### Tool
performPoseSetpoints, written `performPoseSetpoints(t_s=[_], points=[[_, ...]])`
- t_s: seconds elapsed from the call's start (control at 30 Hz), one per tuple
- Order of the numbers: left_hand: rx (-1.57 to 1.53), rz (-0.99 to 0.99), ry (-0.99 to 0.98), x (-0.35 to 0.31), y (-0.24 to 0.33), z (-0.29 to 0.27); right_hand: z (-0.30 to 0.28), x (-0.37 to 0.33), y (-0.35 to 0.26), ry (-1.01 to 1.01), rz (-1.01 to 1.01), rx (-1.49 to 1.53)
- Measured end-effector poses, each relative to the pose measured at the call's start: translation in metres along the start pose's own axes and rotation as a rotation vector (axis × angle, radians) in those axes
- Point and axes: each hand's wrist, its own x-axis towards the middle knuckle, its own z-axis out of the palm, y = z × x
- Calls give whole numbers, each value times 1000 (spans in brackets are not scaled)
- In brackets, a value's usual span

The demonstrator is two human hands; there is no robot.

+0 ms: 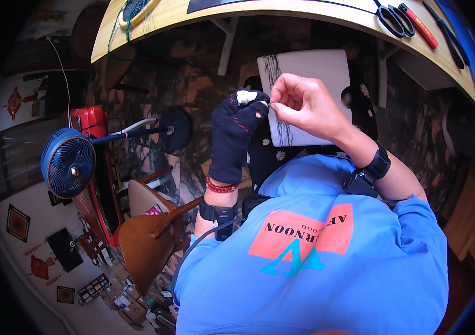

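My left hand wears a dark glove with red stitching and a white patch. Its thumb and finger are pinched together around something too small to make out. My bare right hand meets it fingertip to fingertip, thumb and index finger also pinched; a tiny greenish bit shows between the hands. Under them a flat white board lies on my lap, over dark cloth with white flowers. Dark threads run along the board's left side, partly hidden behind my right fingers.
Ahead stands a wooden table with black scissors, a red-handled tool, a long black tool and a tray of green threads. To my left are a blue fan and a brown chair.
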Motion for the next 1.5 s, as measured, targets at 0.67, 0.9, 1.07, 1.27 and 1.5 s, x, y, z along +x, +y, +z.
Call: performPoseSetpoints(t_s=[0.67, 0.9, 1.07, 1.27, 1.5], points=[[122, 156, -52, -4, 10, 3, -4, 0, 0, -10, -5, -92], [184, 184, -15, -3, 4, 6, -3, 0, 3, 13, -35, -66], [274, 227, 19, -4, 4, 6, -2, 0, -6, 26, -25, -150], [287, 221, 51, -6, 5, 8, 0, 0, -7, 42, -26, -196], [320, 264, 69, -5, 4, 9, 1, 1, -5, 48, -47, -214]])
